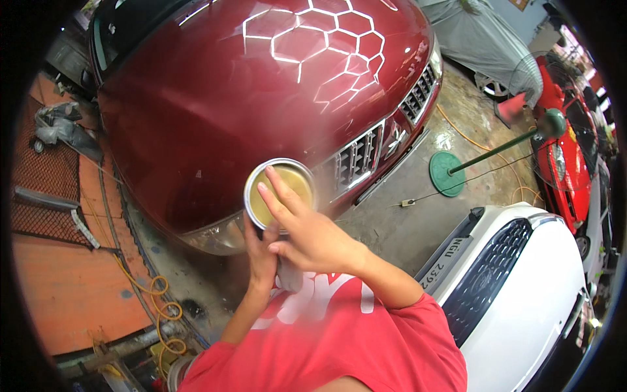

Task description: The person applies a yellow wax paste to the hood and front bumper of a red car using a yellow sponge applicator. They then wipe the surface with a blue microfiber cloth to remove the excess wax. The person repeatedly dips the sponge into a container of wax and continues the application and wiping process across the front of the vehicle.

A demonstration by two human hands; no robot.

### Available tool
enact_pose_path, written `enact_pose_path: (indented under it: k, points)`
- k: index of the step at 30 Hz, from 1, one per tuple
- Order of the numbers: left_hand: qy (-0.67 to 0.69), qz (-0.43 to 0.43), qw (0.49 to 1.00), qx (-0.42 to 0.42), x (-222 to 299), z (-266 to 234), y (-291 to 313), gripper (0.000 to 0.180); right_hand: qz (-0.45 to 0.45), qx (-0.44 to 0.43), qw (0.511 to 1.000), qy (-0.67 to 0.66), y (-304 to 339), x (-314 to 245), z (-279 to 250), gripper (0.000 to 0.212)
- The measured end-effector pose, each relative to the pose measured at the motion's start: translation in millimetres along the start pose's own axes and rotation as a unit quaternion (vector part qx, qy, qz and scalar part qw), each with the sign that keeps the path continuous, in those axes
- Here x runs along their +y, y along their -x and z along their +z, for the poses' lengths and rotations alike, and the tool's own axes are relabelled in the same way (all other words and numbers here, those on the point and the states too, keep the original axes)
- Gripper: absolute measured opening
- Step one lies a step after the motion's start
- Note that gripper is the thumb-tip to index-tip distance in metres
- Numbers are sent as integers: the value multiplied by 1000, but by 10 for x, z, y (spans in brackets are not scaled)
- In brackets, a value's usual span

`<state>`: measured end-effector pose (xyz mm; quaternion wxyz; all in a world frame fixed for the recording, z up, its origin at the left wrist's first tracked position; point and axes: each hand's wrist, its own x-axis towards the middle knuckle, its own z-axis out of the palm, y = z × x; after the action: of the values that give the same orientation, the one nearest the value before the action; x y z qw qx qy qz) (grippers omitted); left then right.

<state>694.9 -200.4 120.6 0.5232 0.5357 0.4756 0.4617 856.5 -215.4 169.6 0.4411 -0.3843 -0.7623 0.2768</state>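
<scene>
My left hand (260, 262) is wrapped around a round open tin (249, 196) from below, in front of my chest. Yellowish-tan paste (262, 210) with a smooth surface lies inside its silver rim. Over the tin reaches my right hand (320, 240), two fingers stretched onto the paste and the thumb out toward the left hand. A pale grey cloth-like piece (290, 277) hangs beneath the hands; which hand has it I cannot tell. Just beyond the tin is the glossy dark red car hood (215, 124), with honeycomb light reflections on it.
A white car (522, 281) stands close on my right. Between the cars, a fan on a green round base (447, 174) stands on the wet-looking floor. A yellow coiled hose (160, 307) lies at left beside an orange platform (65, 281). A grey-covered car (483, 46) is farther back.
</scene>
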Motion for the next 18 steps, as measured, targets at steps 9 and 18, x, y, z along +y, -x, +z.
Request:
enact_pose_path:
  k: [9,18]
  points:
    - [574,-113,807,-86,63,-44,-48,76,230,201,839,-451,865,957,-53,76]
    - [433,-75,894,84,-346,-343,-161,71,275,230,828,-431,797,658,73,51]
